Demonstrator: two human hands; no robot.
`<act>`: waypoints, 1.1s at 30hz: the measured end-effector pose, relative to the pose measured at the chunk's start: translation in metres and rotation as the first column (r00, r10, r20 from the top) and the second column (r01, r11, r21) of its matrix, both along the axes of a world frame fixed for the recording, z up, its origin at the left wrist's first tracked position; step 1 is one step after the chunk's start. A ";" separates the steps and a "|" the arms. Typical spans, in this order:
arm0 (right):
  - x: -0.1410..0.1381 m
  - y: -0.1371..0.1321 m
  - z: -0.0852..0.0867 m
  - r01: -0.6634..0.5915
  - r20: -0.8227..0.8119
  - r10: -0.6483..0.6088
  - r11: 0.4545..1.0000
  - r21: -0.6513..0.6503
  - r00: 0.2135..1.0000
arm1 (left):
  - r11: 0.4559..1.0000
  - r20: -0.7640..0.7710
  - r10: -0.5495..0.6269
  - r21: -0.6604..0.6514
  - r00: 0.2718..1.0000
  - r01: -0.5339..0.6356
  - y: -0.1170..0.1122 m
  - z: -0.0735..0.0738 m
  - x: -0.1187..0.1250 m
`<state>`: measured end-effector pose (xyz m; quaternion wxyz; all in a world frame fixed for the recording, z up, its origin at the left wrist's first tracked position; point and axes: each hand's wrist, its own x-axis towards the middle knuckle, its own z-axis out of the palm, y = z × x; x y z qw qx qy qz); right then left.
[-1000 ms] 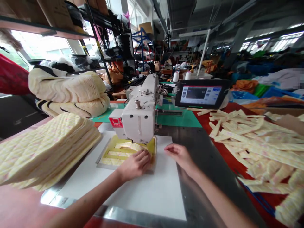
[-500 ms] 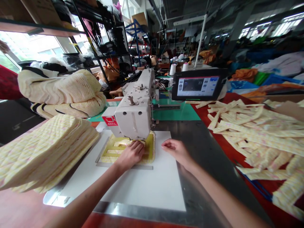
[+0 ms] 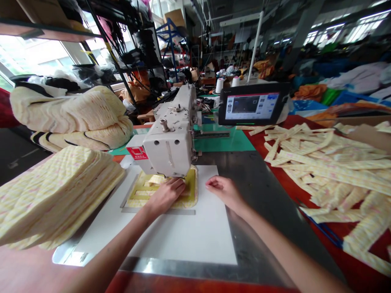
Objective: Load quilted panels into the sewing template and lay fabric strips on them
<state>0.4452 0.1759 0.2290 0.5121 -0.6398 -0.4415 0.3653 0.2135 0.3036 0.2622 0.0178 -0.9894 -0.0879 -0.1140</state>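
Note:
A quilted pale-yellow fabric piece (image 3: 193,200) lies on a white sheet (image 3: 195,236), under a yellow-green slotted template (image 3: 191,185). My left hand (image 3: 167,194) rests on the template below the sewing machine head (image 3: 168,152), fingers bent and closed on a light fabric strip (image 3: 156,179). That strip arches up from the template, and its right end is partly covered by my fingers. Right of the fabric, my right hand (image 3: 224,190) is held over the sheet's edge with thumb and fingers drawn together. Nothing shows between them. The needle area is mostly hidden.
At left stands a stack of quilted pieces (image 3: 61,191), with bundled padding (image 3: 70,114) behind it. A heap of fabric strips (image 3: 330,162) covers the right side. A control screen (image 3: 253,105) sits behind the steel plate (image 3: 259,203). A metal edge guide (image 3: 180,212) borders the fabric.
The whole view has shifted slightly. My left fingers look flatter and a little further over the strip; my right hand keeps nearly the same pose.

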 end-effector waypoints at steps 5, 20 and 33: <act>-0.011 -0.005 0.002 -0.043 0.286 0.035 0.999 0.024 0.958 | 0.964 0.231 0.098 -0.264 0.968 -0.035 0.004 -0.020 -0.008; -0.056 0.015 0.003 -0.264 0.923 -0.004 0.958 0.114 0.385 | 0.787 0.276 0.271 -0.615 0.922 -0.047 0.004 -0.016 -0.008; -0.052 0.020 0.003 -0.188 0.874 0.035 0.980 0.065 0.485 | 0.920 0.315 0.037 -0.381 0.948 0.091 0.018 -0.027 -0.029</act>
